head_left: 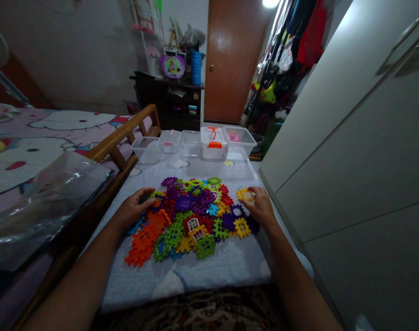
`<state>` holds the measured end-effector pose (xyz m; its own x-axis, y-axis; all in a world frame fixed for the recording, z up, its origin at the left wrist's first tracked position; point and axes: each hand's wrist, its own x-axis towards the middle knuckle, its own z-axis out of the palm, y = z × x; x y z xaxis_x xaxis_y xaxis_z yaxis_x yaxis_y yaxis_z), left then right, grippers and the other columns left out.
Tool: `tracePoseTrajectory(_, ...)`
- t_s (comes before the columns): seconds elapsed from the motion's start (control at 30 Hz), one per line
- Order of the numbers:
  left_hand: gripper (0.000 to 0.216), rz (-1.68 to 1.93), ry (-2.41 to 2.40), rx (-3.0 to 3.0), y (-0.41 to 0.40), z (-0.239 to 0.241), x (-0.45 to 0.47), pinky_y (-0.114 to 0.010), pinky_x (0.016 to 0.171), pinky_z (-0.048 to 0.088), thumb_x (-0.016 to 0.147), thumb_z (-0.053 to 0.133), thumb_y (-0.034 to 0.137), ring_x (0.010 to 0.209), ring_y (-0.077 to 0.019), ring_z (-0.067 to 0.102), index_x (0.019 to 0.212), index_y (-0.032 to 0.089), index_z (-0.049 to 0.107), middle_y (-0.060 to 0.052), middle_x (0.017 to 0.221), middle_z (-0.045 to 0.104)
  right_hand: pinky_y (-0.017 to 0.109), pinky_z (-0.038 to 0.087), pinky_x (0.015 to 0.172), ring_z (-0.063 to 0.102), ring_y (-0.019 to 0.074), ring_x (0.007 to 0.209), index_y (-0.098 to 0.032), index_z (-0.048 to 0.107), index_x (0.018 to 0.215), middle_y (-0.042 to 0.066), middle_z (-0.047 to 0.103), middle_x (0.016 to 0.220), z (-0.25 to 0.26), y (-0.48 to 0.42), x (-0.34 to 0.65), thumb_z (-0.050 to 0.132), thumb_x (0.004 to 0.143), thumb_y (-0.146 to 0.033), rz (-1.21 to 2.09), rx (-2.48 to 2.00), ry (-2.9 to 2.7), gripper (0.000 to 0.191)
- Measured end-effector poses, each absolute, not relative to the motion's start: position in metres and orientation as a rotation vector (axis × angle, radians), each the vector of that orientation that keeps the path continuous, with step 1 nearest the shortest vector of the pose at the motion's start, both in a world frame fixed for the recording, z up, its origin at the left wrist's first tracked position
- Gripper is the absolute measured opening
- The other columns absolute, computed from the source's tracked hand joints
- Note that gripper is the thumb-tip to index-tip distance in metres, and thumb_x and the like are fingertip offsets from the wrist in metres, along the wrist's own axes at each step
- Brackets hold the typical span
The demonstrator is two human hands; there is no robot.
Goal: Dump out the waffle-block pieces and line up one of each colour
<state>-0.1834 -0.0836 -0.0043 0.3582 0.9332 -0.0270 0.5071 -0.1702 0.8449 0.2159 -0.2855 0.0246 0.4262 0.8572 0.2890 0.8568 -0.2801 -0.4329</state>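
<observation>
A heap of colourful interlocking plastic building tiles (183, 202) lies on the cloth-covered table, many with toothed edges and window-like openings. My right hand (261, 207) is at the heap's right side, thumb and fingers closed on a yellow building tile (244, 195). A purple tile (237, 212) and another yellow tile (242, 227) lie just below it. At the left edge of the heap, my left hand (135, 208) has its fingers bent around a green and orange building tile (158, 198). Orange tiles (143, 241) are spread below that hand; its far fingers are partly hidden.
Clear plastic boxes (149, 151) line the table's far end, including a lidded one with orange latches (214, 145). A wooden bed rail (117, 138) runs along the left. White cabinet doors (336, 184) stand close on the right. A plastic bag (54, 197) lies on the bed.
</observation>
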Motion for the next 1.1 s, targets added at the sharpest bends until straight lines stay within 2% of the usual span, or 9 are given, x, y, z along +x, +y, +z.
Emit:
tracePoseTrajectory(0.33, 0.073, 0.664, 1.272, 1.787, -0.088, 0.002, -0.181, -0.042, 0.108, 0.046, 0.063, 0.067, 0.073, 0.119, -0.0328, 0.064, 0.114, 0.021, 0.067, -0.011, 0.124, 0.071, 0.039, 0.045, 0.094, 0.057, 0.0281, 0.107, -0.019, 0.067, 0.111, 0.012, 0.062, 0.113, 0.003, -0.262, 0.224, 0.069, 0.081, -0.036, 0.041, -2.351, -1.435, 0.035)
tracePoseTrajectory(0.57, 0.074, 0.656, 1.284, 1.808, -0.086, 0.001, -0.181, -0.044, 0.108, 0.045, 0.063, 0.067, 0.074, 0.118, -0.0334, 0.064, 0.115, 0.021, 0.068, -0.01, 0.124, 0.071, 0.04, 0.045, 0.094, 0.058, 0.0284, 0.109, -0.018, 0.059, 0.125, 0.013, 0.062, 0.116, -0.003, -0.266, 0.225, 0.07, 0.079, -0.042, -0.061, -2.316, -1.401, 0.053)
tracePoseTrajectory(0.83, 0.069, 0.67, 1.293, 1.836, -0.086, -0.001, -0.183, -0.045, 0.108, 0.046, 0.066, 0.067, 0.071, 0.117, -0.0333, 0.065, 0.115, 0.023, 0.069, -0.01, 0.123, 0.072, 0.04, 0.046, 0.085, 0.061, 0.0308, 0.099, -0.018, 0.06, 0.118, 0.015, 0.066, 0.107, 0.002, -0.267, 0.211, 0.069, 0.08, -0.049, -0.19, -2.477, -1.326, 0.05)
tracePoseTrajectory(1.1, 0.071, 0.621, 1.291, 1.858, -0.083, -0.005, -0.187, -0.043, 0.11, 0.044, 0.07, 0.064, 0.071, 0.123, -0.0332, 0.062, 0.121, 0.021, 0.066, -0.012, 0.129, 0.069, 0.038, 0.045, 0.082, 0.06, 0.0287, 0.096, -0.021, 0.06, 0.106, 0.013, 0.066, 0.102, 0.005, -0.27, 0.209, 0.068, 0.08, -0.048, -0.203, -2.492, -1.315, 0.038)
